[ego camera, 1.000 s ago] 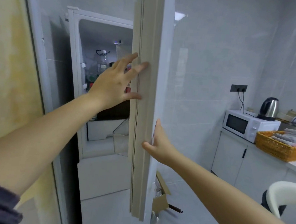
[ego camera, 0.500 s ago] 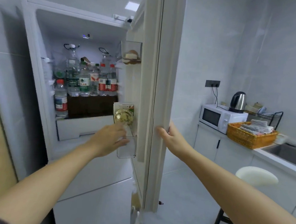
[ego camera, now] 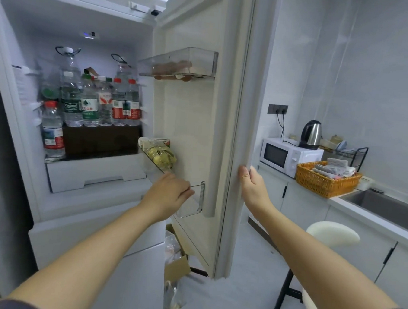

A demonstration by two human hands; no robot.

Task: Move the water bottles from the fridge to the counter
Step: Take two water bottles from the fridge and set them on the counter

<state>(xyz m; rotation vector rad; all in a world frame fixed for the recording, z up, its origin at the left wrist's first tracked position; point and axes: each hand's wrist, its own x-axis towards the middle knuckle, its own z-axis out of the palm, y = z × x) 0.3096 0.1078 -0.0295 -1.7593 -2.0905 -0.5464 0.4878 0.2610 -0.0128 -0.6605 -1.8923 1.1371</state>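
The white fridge [ego camera: 93, 209] stands open on the left. Several clear water bottles [ego camera: 100, 103] with red, green and white caps are packed on its upper shelf. One red-capped bottle [ego camera: 52, 129] stands alone at the shelf's left front. The fridge door [ego camera: 200, 130] is swung out to the right. My right hand [ego camera: 251, 184] grips the door's outer edge. My left hand [ego camera: 168, 195] rests with curled fingers on the clear lower door bin [ego camera: 194, 202]. The white counter [ego camera: 339, 201] runs along the right wall.
On the counter are a microwave [ego camera: 289, 155] with a kettle [ego camera: 310, 135] on top, an orange basket [ego camera: 326, 179] of cloths, a dish rack and a sink [ego camera: 387, 210]. A white stool [ego camera: 332, 233] stands before the counter. A cardboard box [ego camera: 178, 266] lies on the floor under the door.
The fridge door has swung from nearly closed to wide open. My left hand dropped from the door's inner edge to the lower door bin; my right hand stayed on the outer edge.
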